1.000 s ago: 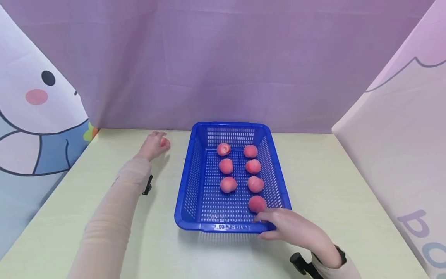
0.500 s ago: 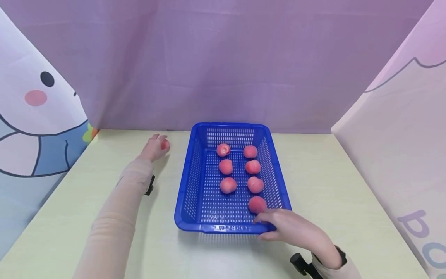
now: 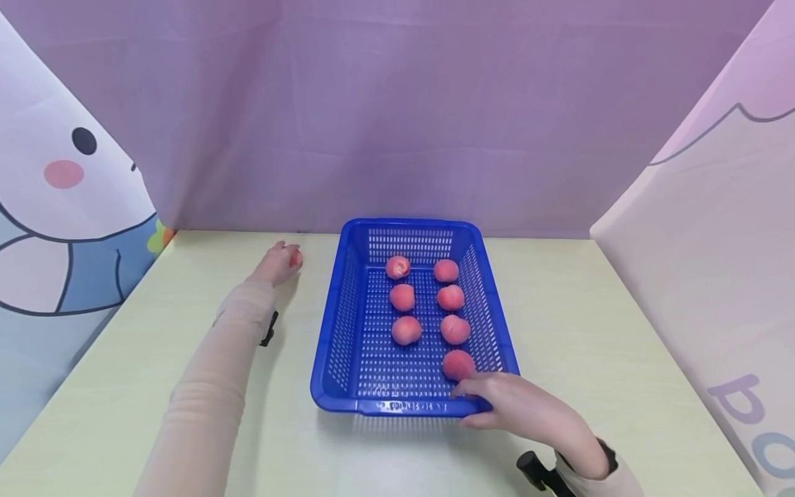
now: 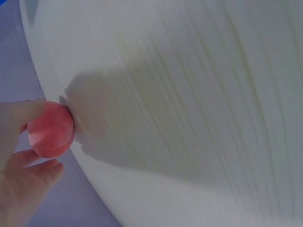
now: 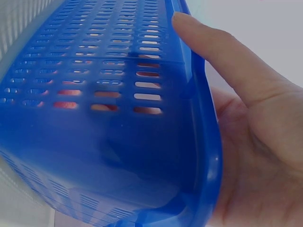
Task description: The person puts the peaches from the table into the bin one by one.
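Observation:
At the far left of the table, my left hand (image 3: 272,266) holds a pinkish-red peach (image 3: 297,258) between thumb and fingers. The left wrist view shows this peach (image 4: 51,131) low at the table surface, the fingers around its sides. A blue slotted plastic basket (image 3: 329,304) stands in the middle, with several peaches inside in two columns: three on the left, a longer column on the right. My right hand (image 3: 524,408) grips the basket's front right rim, fingers inside and thumb outside. Up close in the right wrist view is the basket wall (image 5: 137,137).
The pale table (image 3: 559,304) ends at a purple cloth backdrop (image 3: 397,124). Printed cloth panels stand on the left (image 3: 62,207) and right (image 3: 702,228). Bare tabletop lies on both sides of the basket.
My left hand has shifted slightly right and a little nearer, with the peach now more covered by its fingers. The right hand and the basket stay in place.

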